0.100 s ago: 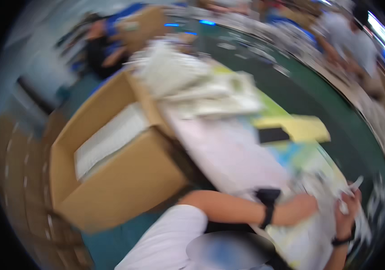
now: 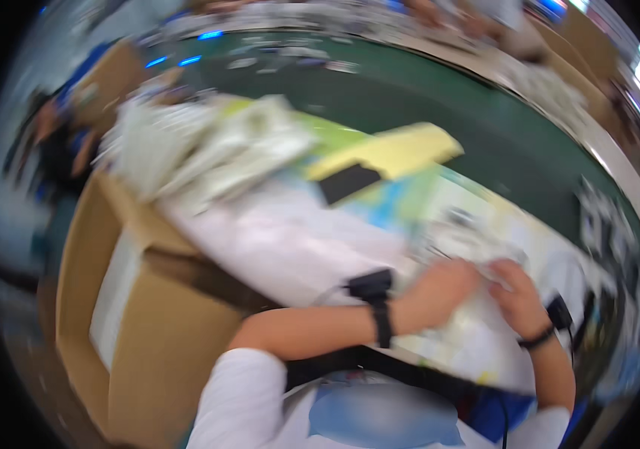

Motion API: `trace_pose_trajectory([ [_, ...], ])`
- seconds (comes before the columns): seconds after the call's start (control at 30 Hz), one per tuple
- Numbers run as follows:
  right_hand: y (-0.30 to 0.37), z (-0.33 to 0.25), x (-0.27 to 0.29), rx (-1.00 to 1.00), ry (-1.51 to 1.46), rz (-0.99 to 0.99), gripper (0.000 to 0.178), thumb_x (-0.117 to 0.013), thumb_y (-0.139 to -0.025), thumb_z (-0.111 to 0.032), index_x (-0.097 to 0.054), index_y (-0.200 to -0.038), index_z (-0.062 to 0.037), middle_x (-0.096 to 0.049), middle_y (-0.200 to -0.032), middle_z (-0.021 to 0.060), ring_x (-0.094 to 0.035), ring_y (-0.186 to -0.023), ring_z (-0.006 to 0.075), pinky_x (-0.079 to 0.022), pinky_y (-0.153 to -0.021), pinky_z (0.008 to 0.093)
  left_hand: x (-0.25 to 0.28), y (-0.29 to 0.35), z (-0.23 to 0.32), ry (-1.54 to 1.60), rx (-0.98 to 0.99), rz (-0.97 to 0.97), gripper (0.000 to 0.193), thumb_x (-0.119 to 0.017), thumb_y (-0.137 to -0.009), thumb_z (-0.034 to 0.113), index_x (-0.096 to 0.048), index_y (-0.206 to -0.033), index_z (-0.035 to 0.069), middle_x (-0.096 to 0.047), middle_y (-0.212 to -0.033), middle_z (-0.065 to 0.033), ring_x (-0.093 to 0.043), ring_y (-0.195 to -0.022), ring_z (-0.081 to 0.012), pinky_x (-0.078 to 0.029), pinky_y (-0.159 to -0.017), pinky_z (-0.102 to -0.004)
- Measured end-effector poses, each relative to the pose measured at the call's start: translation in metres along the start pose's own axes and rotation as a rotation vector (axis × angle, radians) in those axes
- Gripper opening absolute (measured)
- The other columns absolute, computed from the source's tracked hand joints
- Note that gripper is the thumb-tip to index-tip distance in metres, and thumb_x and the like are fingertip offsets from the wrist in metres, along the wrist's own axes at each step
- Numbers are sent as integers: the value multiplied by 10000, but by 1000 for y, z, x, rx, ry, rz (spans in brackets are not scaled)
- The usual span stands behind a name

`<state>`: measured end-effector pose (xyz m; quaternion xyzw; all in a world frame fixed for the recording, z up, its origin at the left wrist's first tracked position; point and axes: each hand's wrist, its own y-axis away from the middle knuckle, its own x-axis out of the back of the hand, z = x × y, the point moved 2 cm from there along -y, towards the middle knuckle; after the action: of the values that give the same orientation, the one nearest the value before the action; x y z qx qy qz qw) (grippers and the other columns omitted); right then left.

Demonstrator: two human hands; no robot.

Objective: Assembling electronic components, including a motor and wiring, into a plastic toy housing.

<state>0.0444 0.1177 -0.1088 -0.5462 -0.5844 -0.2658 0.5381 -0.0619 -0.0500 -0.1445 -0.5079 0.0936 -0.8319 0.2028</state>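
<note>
Both hands meet over the right part of a bench (image 2: 290, 232) with pale sheets on it. My left hand (image 2: 443, 292) has its fingers curled and pointed in toward the other hand; what they hold is hidden. My right hand (image 2: 518, 299) is closed with the fingertips pinched, and a small whitish thing seems to be between them, too smeared to name. Just beyond the fingers lies a jumble of small white and clear pieces (image 2: 458, 232). Each wrist wears a black strap with a small black box.
An open cardboard box (image 2: 163, 352) with white contents stands at the left. White packets (image 2: 238, 150) are piled on the bench's far left. A yellow sheet (image 2: 402, 150) and a black piece (image 2: 348, 183) lie beyond. Behind runs a green conveyor belt (image 2: 425, 90) with co-workers across it.
The view has swung right, so the box and bench shift left. My right hand has come in from the belt side to meet my left hand over the sheets.
</note>
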Motion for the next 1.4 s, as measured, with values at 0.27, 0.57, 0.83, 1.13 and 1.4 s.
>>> trace_pose_trajectory([
  [0.27,50,1,-8,-236,-130,133,178,-653,-736,45,-626,-900,-20,-619,-1182,150,-614,-1063,331,-534,-879,398,-10,-32,13,-234,-102,-114,565,-606,-706,111,-537,-1247,-40,-575,-1164,-139,-531,-1020,-270,-420,-821,-381],
  [0.57,45,36,0,-251,-139,363,136,-655,-740,39,-634,-865,-10,-656,-1072,98,-642,-1000,283,-534,-879,396,-16,-32,13,-258,-105,-154,603,-633,-691,113,-522,-1264,-40,-553,-1200,-134,-522,-1039,-268,-421,-831,-375],
  [0.83,20,32,-8,-232,-150,305,192,-713,-723,-46,-656,-905,-21,-676,-997,140,-660,-888,317,-551,-761,390,-16,-17,-5,-162,19,-33,333,-559,-786,102,-547,-1091,-32,-590,-924,-168,-592,-855,-306,-475,-739,-421],
  [1.13,34,-13,0,-370,127,84,170,-599,-903,-60,-645,-1031,44,-620,-1115,244,-589,-1036,400,-482,-912,438,-36,-115,-54,-125,150,-232,237,-677,-684,141,-677,-872,-5,-659,-950,-160,-588,-961,-333,-485,-806,-449],
  [1.4,87,57,-52,-271,247,374,260,-580,-792,71,-634,-1045,44,-599,-1089,245,-576,-1048,425,-472,-937,441,-40,-154,-82,257,83,-199,160,-619,-605,76,-674,-709,-32,-653,-756,-251,-649,-760,-389,-518,-703,-453],
])
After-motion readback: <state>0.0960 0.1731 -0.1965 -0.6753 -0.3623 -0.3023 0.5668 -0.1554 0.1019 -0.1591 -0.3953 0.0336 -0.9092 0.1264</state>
